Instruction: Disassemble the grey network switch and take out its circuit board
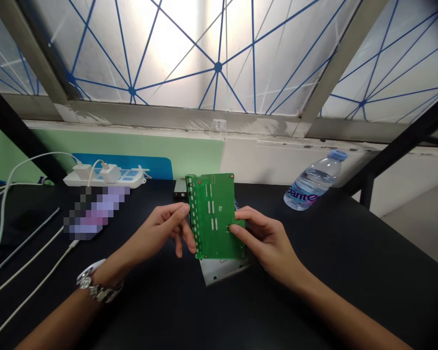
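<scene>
A green circuit board (219,228) is held up above the desk, its flat face with solder points and pale rows of pins turned toward me. My right hand (268,238) pinches its right edge, thumb on the near face and fingers behind. Along the left edge, which carries a row of small connectors, my left hand (168,226) grips with thumb and fingers. Below and behind the board, a flat silver metal plate or case (222,273) lies on the desk, mostly hidden by the board.
On the black desk (149,311), a white power strip (131,180) with plugs and cables (25,296) stands at the back left, beside a blurred-out object (98,216). A small dark box (180,189) sits behind the board. A water bottle (310,182) leans tilted at the back right. A clear cup (219,125) rests on the sill.
</scene>
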Action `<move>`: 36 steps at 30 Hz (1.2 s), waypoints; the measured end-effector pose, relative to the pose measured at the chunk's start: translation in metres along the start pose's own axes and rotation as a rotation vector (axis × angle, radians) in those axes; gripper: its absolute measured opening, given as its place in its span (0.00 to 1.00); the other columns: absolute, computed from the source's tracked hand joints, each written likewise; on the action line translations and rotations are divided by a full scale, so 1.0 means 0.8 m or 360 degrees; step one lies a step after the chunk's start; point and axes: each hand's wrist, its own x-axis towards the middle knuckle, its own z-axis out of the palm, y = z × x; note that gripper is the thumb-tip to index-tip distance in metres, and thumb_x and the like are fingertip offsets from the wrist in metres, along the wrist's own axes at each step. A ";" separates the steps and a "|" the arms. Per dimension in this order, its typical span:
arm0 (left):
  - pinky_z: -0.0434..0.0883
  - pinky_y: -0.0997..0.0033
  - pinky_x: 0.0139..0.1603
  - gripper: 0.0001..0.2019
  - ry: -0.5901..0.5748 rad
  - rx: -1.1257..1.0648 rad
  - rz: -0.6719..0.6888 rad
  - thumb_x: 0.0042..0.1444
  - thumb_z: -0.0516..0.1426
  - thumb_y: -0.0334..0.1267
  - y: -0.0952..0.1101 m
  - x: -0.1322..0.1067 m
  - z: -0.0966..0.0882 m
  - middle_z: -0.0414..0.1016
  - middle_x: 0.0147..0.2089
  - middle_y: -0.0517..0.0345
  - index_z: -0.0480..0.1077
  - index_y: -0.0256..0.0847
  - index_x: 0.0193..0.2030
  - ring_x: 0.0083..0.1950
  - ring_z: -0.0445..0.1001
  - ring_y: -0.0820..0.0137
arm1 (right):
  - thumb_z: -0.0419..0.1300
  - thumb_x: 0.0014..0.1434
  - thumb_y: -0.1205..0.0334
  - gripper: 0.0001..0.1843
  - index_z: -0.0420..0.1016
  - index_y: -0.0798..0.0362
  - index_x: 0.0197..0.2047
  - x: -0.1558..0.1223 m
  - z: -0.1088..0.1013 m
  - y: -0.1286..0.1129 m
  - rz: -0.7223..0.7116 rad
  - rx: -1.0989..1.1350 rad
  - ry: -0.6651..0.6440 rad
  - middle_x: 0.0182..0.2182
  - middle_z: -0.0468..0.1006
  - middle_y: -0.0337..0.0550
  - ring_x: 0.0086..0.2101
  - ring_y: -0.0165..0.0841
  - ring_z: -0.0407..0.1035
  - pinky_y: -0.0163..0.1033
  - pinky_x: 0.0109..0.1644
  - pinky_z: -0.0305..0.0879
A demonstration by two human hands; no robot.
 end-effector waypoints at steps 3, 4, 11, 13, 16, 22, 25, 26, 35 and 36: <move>0.76 0.70 0.23 0.28 -0.0001 -0.0049 -0.0004 0.64 0.54 0.64 0.003 -0.001 -0.002 0.84 0.32 0.40 0.71 0.37 0.35 0.29 0.82 0.61 | 0.65 0.66 0.59 0.05 0.80 0.48 0.43 0.001 -0.003 0.000 -0.0132 -0.0186 0.0009 0.41 0.78 0.43 0.41 0.35 0.73 0.40 0.46 0.70; 0.76 0.69 0.23 0.29 0.0004 -0.0057 -0.0019 0.64 0.53 0.64 0.004 -0.002 -0.003 0.84 0.34 0.40 0.73 0.36 0.38 0.30 0.82 0.61 | 0.64 0.66 0.61 0.04 0.80 0.48 0.44 0.001 -0.004 -0.001 -0.0180 -0.0243 -0.0001 0.42 0.79 0.43 0.43 0.37 0.73 0.42 0.49 0.70; 0.68 0.79 0.22 0.17 0.0118 0.0237 -0.0016 0.62 0.63 0.50 0.011 -0.008 -0.001 0.74 0.27 0.58 0.79 0.38 0.47 0.25 0.71 0.73 | 0.57 0.67 0.71 0.21 0.71 0.43 0.59 -0.002 -0.006 0.000 -0.0423 -0.0455 -0.0053 0.47 0.82 0.42 0.60 0.41 0.70 0.55 0.70 0.58; 0.69 0.79 0.21 0.16 0.0039 0.0224 -0.0037 0.60 0.65 0.48 0.009 -0.006 -0.002 0.70 0.26 0.63 0.78 0.40 0.49 0.24 0.69 0.74 | 0.57 0.65 0.73 0.23 0.71 0.42 0.60 -0.003 -0.007 0.001 -0.0477 -0.0529 -0.0060 0.53 0.80 0.43 0.67 0.43 0.61 0.58 0.72 0.54; 0.73 0.77 0.21 0.17 -0.0067 0.0155 -0.0087 0.59 0.66 0.46 0.006 -0.004 -0.002 0.70 0.28 0.63 0.73 0.42 0.50 0.25 0.71 0.73 | 0.58 0.62 0.74 0.28 0.69 0.41 0.62 -0.004 -0.007 0.001 -0.0575 -0.0667 0.0000 0.64 0.71 0.42 0.73 0.45 0.48 0.63 0.75 0.47; 0.79 0.72 0.24 0.19 -0.0018 -0.0004 -0.0093 0.57 0.68 0.44 -0.001 -0.001 0.000 0.69 0.30 0.65 0.61 0.44 0.43 0.28 0.71 0.73 | 0.63 0.62 0.69 0.37 0.58 0.39 0.70 0.000 -0.002 0.008 -0.0445 -0.0434 0.0242 0.71 0.60 0.45 0.71 0.45 0.53 0.58 0.71 0.59; 0.80 0.71 0.25 0.22 0.0033 -0.0035 -0.0083 0.56 0.69 0.44 -0.004 -0.001 0.000 0.68 0.31 0.67 0.58 0.45 0.44 0.27 0.71 0.75 | 0.65 0.63 0.65 0.38 0.56 0.42 0.72 0.003 0.000 0.014 -0.0203 -0.0164 0.0257 0.70 0.63 0.51 0.67 0.45 0.61 0.53 0.64 0.69; 0.80 0.71 0.25 0.22 0.0050 -0.0032 -0.0089 0.56 0.69 0.44 -0.005 0.000 0.000 0.69 0.33 0.66 0.58 0.45 0.45 0.27 0.72 0.74 | 0.65 0.63 0.63 0.38 0.57 0.44 0.72 0.003 0.000 0.015 -0.0138 -0.0093 0.0224 0.69 0.64 0.53 0.65 0.45 0.64 0.52 0.63 0.70; 0.81 0.67 0.28 0.38 0.0099 0.0060 -0.0085 0.57 0.68 0.44 -0.007 -0.001 -0.003 0.77 0.45 0.51 0.55 0.45 0.69 0.38 0.80 0.62 | 0.63 0.67 0.59 0.27 0.71 0.48 0.68 -0.002 -0.005 0.001 -0.0068 -0.0042 -0.0132 0.55 0.83 0.47 0.52 0.42 0.79 0.51 0.61 0.74; 0.81 0.68 0.27 0.38 0.0087 0.0069 -0.0078 0.58 0.68 0.44 -0.006 -0.001 -0.003 0.78 0.46 0.50 0.55 0.45 0.69 0.38 0.81 0.62 | 0.63 0.68 0.59 0.26 0.71 0.48 0.68 -0.002 -0.008 0.001 -0.0077 -0.0108 -0.0137 0.54 0.83 0.47 0.51 0.42 0.79 0.51 0.60 0.75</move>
